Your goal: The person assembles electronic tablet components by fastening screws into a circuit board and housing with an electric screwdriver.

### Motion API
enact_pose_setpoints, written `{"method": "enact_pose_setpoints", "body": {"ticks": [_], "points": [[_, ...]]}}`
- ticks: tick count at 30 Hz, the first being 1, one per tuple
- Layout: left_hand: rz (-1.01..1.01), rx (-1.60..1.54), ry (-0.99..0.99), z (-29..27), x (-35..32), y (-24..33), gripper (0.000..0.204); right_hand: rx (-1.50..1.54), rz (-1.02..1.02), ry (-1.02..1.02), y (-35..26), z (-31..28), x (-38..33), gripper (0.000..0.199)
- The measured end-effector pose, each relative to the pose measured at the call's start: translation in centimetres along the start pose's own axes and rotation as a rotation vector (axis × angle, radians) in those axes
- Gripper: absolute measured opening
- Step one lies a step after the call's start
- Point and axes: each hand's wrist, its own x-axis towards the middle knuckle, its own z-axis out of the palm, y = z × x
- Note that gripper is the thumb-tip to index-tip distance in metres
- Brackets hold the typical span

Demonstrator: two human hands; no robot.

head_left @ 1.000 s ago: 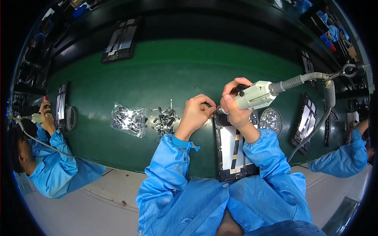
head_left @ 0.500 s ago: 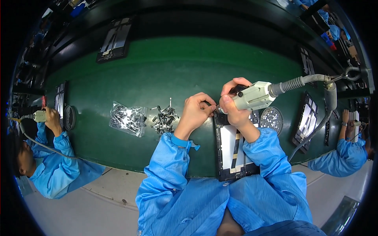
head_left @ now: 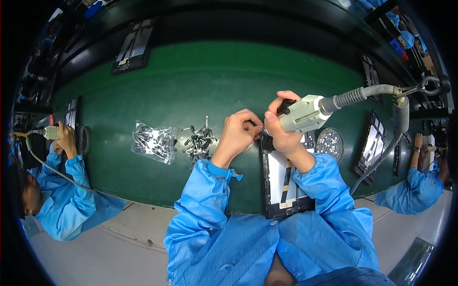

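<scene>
My right hand (head_left: 285,139) is wrapped round a pale green electric screwdriver (head_left: 307,113), its tip end pointing left and down. Under it lies an opened tablet-like device (head_left: 273,183) with a black frame and silvery inner plates, close against my body. My left hand (head_left: 237,135) has thumb and fingertips pinched together at the device's upper left corner, right by the screwdriver tip. Whatever is in that pinch is hidden. A blue band circles my left wrist. Left of this hand sit a loose pile of small black and silver parts (head_left: 198,144) and a clear plastic bag (head_left: 155,144) of similar parts.
A round dish (head_left: 341,148) of small shiny pieces stands right of the device. The screwdriver's grey cable (head_left: 401,119) hangs from a hook at the right. Other opened devices lie at the far left (head_left: 133,47) and right (head_left: 370,145). Co-workers sit on both sides.
The screwdriver and my right hand have shifted very slightly left. My left hand keeps its pinch. The co-worker at the left has brought a second hand up near their screwdriver.
</scene>
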Motion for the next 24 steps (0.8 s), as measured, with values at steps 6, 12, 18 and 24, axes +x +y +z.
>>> {"method": "enact_pose_setpoints", "body": {"ticks": [6,12,18,24], "points": [[-0.008,-0.009,0.013,0.0,0.1,0.8,0.008,-0.065,-0.041,-0.011,0.1,0.3,0.1,0.041],[0.027,0.050,0.009,-0.1,0.1,1.0,0.007,-0.086,-0.067,0.000,0.1,0.2,-0.4,0.039],[0.000,0.038,0.028,0.1,-1.7,1.1,0.013,0.146,-0.004,0.052,-0.1,0.3,-1.0,0.051],[-0.202,0.460,0.154,3.5,-15.9,3.4,0.035,0.326,-0.187,0.278,-4.4,-2.4,2.9,0.050]]}}
